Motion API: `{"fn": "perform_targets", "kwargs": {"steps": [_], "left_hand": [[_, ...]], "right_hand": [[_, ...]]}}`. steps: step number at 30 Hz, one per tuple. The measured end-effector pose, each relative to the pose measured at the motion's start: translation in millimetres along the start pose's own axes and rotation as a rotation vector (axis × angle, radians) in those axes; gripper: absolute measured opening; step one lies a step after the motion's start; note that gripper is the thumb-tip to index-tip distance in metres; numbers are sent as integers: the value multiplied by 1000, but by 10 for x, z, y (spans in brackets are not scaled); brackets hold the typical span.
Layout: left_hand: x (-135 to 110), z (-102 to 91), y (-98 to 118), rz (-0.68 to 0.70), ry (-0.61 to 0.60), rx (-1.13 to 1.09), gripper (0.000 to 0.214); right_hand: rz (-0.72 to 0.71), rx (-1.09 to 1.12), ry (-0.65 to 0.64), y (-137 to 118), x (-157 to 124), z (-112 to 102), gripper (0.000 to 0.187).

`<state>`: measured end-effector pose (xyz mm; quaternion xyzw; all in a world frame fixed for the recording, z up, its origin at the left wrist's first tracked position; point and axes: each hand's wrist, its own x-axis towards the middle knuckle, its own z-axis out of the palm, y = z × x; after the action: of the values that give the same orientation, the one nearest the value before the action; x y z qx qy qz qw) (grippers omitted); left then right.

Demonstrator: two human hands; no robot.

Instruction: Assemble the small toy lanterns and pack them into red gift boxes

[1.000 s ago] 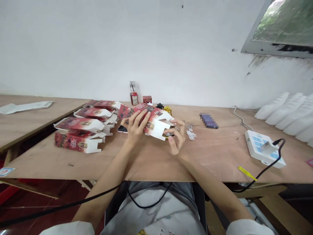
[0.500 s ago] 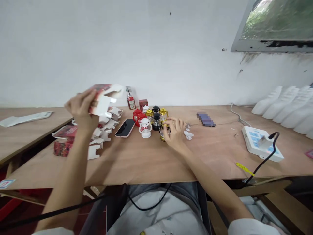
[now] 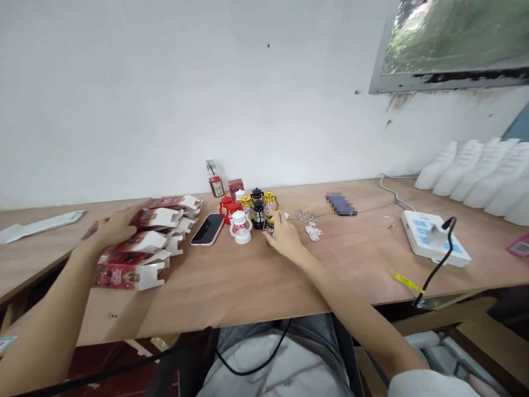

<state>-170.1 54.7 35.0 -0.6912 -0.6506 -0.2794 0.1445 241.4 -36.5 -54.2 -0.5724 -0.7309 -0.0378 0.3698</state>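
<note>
My left hand lies with fingers stretched over the top of a pile of flat red-and-white cardboard boxes at the left of the wooden table. My right hand is curled around a small gold lantern, mostly hidden by the fingers, at the front of a cluster of toy lanterns: red, white, black and gold. A phone lies face up between the boxes and the lanterns.
A small bottle and a red box stand by the wall. Small silver and white trinkets, a blurred purple object, a power strip with a black cable, a yellow strip and white bags lie to the right.
My left hand carried the folded box from the middle up and over to the left and set it on the pile. My right hand stayed at the gold lantern. The view turned left.
</note>
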Motion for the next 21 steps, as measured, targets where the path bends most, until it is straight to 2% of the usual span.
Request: {"fn": "perform_targets", "kwargs": {"steps": [1, 2, 4, 6, 8, 9, 11, 13, 14, 17, 19, 21], "left_hand": [[23, -33, -8, 27, -132, -42, 49], [38, -78, 3, -9, -161, -41, 53], [23, -187, 111, -131, -44, 67, 56], [-82, -285, 362, -145, 191, 106, 57], [-277, -316, 745, -41, 386, -6, 53], [-399, -291, 969, 42, 418, -95, 51], [-652, -153, 1435, 236, 252, -319, 46], [-859, 83, 1862, 326, -37, -564, 49], [-928, 218, 2046, 308, -169, -710, 58], [-1006, 577, 2449, 56, -522, -1143, 70], [-1000, 720, 2593, -62, -537, -1307, 65], [-994, 792, 2646, -80, -423, -1350, 53]], "right_hand": [[4, 7, 2, 1, 2, 2, 36], [6, 18, 9, 1, 4, 4, 35], [1, 64, 38, 2, 7, 6, 33], [4, 162, 100, 2, 11, 5, 34], [20, 310, 195, 3, 21, 6, 34], [34, 397, 246, 5, 29, 11, 35], [71, 578, 342, 11, 51, 35, 36], [110, 745, 404, 21, 79, 78, 37], [127, 814, 418, 29, 93, 104, 36], [158, 924, 401, 65, 125, 172, 26], [173, 917, 375, 92, 128, 191, 24], [181, 867, 359, 107, 116, 193, 24]]}}
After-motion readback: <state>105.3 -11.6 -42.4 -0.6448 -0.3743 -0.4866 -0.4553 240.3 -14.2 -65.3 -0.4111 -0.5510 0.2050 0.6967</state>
